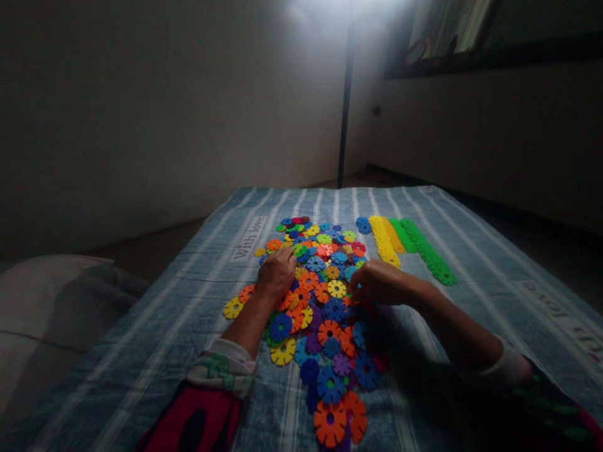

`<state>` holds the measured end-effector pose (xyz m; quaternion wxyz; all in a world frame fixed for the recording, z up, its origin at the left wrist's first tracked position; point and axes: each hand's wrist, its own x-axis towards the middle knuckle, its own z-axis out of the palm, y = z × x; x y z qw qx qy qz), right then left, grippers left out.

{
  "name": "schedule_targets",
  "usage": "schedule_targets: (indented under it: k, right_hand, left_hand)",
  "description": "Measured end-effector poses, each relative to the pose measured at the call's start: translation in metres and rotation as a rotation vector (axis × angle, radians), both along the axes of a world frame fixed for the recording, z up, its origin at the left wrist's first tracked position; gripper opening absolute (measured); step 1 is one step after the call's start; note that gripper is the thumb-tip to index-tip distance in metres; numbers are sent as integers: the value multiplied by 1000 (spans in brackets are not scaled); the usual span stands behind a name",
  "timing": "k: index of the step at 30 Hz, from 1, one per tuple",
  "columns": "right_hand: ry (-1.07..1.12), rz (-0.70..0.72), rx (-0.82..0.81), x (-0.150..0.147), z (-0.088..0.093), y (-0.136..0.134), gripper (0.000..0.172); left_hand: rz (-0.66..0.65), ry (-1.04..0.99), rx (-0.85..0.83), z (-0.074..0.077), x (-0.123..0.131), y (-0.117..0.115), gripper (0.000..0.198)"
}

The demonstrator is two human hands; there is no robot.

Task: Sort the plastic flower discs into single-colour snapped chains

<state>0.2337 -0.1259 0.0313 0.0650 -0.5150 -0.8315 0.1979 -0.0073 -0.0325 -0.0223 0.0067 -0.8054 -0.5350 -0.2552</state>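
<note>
A loose pile of colourful notched plastic discs (331,329) spreads down the middle of the bed in orange, blue, yellow, green and purple. At the pile's left side, my left hand (277,271) is closed with its fingers curled down over the discs; what lies in them is hidden. My right hand (379,281) sits at the right side, fingers bent together in a pinch close to a yellow disc (336,289). Whether it grips a disc cannot be made out. Two orange discs (330,424) lie at the end of the pile nearest me.
Beyond my right hand lie overlapped disc rows: a short blue row (363,225), a yellow row (384,242) and a long green row (428,252). The striped blue bedsheet (188,339) lies beneath everything. A dark pole (346,113) with a bright light stands behind the bed.
</note>
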Motion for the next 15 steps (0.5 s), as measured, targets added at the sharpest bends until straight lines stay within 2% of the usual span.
schedule_targets:
  k: [8, 15]
  right_hand:
    - [-165, 3, -64, -11, 2, -6, 23]
    - [-27, 17, -90, -15, 5, -11, 17]
  left_hand:
    - [-6, -8, 14, -2, 1, -1, 25]
    - [-7, -5, 12, 1, 3, -5, 24]
